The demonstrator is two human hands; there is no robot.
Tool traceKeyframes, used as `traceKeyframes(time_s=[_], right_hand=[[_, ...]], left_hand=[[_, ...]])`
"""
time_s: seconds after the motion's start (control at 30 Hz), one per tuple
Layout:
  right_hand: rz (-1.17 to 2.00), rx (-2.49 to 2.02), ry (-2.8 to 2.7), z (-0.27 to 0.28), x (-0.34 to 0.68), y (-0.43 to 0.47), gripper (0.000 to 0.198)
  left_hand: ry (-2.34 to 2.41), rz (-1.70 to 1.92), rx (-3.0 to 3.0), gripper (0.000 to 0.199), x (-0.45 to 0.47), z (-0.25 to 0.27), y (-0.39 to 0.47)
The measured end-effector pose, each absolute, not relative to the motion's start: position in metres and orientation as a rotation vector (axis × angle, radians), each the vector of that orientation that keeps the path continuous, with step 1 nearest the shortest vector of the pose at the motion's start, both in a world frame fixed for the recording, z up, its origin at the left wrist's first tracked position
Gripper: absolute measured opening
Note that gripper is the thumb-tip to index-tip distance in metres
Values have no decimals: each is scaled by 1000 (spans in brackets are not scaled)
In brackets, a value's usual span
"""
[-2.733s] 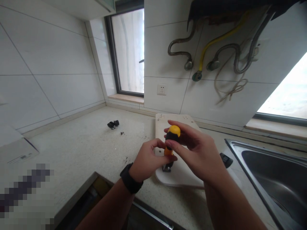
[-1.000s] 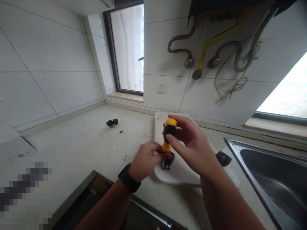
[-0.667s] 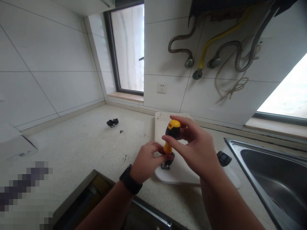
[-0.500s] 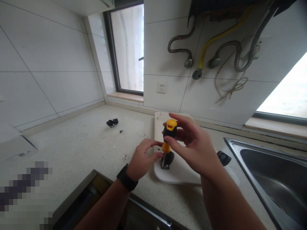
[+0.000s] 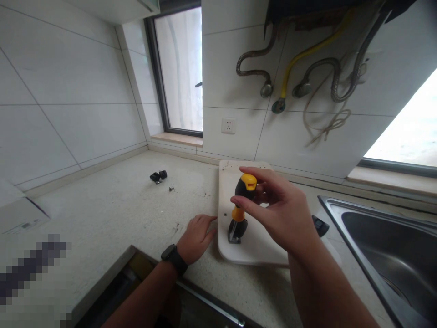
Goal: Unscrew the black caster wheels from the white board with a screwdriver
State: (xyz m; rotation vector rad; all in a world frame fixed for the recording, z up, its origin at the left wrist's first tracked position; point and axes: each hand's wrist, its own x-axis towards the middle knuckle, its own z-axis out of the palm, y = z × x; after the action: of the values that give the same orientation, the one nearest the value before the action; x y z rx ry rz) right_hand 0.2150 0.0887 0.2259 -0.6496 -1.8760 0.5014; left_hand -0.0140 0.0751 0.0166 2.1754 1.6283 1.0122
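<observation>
The screwdriver (image 5: pixel 238 214) leans with its shaft beside the black wheel (image 5: pixel 241 227) on the white board (image 5: pixel 259 251), my right hand (image 5: pixel 278 207) pinching its handle between thumb and fingers, my empty left hand (image 5: pixel 195 238) loosely half-curled just beside the board's left edge.

Single head cam, near, above and behind right grip (image 5: pixel 278 209), facing forward-down; covers counter (image 5: pixel 119 205) around grip, wall (image 5: pixel 297 146) beyond

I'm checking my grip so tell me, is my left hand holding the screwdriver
No, your left hand is by the left edge of the white board, and your right hand alone holds the screwdriver.
</observation>
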Motion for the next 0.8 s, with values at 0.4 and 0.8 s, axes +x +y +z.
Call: traceKeyframes(time_s=[0.4,0.8], right_hand=[[273,-701,-1929,225,206,88,51],[748,-583,-1910,218,216,98,55]], left_hand=[[1689,979,2199,34,-8,17,77],[1721,955,2182,33,-7,16,79]])
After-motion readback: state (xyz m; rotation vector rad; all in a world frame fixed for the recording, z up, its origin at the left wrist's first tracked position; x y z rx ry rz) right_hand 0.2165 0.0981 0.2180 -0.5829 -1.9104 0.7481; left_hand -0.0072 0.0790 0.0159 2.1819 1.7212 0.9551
